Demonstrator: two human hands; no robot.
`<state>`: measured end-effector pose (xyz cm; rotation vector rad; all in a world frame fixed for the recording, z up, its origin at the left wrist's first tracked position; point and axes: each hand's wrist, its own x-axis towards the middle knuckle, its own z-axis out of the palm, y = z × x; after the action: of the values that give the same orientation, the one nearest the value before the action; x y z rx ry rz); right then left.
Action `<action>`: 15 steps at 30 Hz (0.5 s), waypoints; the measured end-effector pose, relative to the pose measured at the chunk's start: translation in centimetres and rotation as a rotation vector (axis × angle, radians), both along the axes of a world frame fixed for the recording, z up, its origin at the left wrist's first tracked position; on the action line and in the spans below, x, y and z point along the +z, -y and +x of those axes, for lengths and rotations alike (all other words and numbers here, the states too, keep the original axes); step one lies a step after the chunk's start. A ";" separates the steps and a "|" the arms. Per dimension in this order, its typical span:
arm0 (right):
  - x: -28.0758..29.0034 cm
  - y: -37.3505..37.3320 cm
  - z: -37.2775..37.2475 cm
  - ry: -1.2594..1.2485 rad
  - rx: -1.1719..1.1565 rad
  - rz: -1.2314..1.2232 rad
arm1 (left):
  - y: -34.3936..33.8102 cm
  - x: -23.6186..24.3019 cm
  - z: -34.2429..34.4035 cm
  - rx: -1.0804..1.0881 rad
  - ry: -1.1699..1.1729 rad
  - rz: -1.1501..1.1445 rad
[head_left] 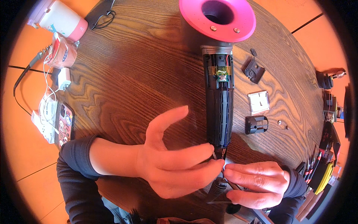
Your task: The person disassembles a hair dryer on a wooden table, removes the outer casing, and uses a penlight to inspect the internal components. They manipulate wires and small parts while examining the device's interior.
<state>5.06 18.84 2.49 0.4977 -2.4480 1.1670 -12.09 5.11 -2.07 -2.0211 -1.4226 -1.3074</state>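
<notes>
A hair dryer (pixel 219 112) lies with its bright pink ring-shaped head at the far end and its handle toward me. The handle's casing is off, so a small green circuit board (pixel 222 76) and the dark inner body show. My left hand (pixel 175 164) has its thumb stretched wide; its fingertips touch the short wires (pixel 223 152) at the handle's near end. Fingers pressed together, my right hand (pixel 259 183) meets them from the right; what it grips is mostly hidden. Below the fingertips sits the ribbed cord sleeve (pixel 217 188).
Right of the dryer lie a black bracket (pixel 254 71), a white square part (pixel 258 102), a black cage-like piece (pixel 256 124) and tiny screws. At left are a phone (pixel 65 125), a white charger (pixel 64 79), a plastic packet (pixel 62 50) and a pink-white cup (pixel 64 21). Tools line the right edge.
</notes>
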 end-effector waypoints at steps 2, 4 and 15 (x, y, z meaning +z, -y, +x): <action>-0.1 -0.1 0.0 -0.009 0.009 -0.003 | -0.2 -0.1 0.1 -0.011 0.018 0.034; -0.1 -0.2 0.0 0.012 0.003 -0.022 | -0.3 -0.2 0.0 -0.024 0.028 0.038; 0.3 -0.5 -0.4 0.067 0.017 0.085 | -0.1 0.5 -0.6 -0.046 0.042 -0.155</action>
<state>4.64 19.34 2.82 0.5131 -2.5641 1.1064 -12.69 5.17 -1.57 -2.1481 -1.5483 -1.3021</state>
